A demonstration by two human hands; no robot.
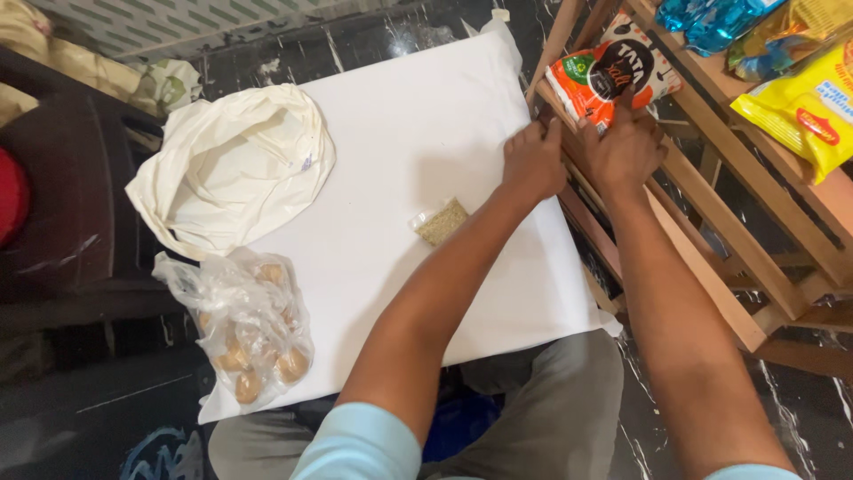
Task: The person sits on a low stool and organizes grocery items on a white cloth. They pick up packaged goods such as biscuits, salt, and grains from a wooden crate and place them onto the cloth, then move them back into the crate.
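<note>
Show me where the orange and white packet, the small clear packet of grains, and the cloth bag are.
orange and white packet [593, 78], head view, on its orange left part.
small clear packet of grains [442, 221], head view, its middle.
cloth bag [235, 169], head view, its centre fabric.

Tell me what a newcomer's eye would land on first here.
Both hands, left hand and right hand, meet at the white table's right edge, by an orange and white packet on the wooden rack. A cream cloth bag and clear bag of round buns lie at the table's left.
</note>
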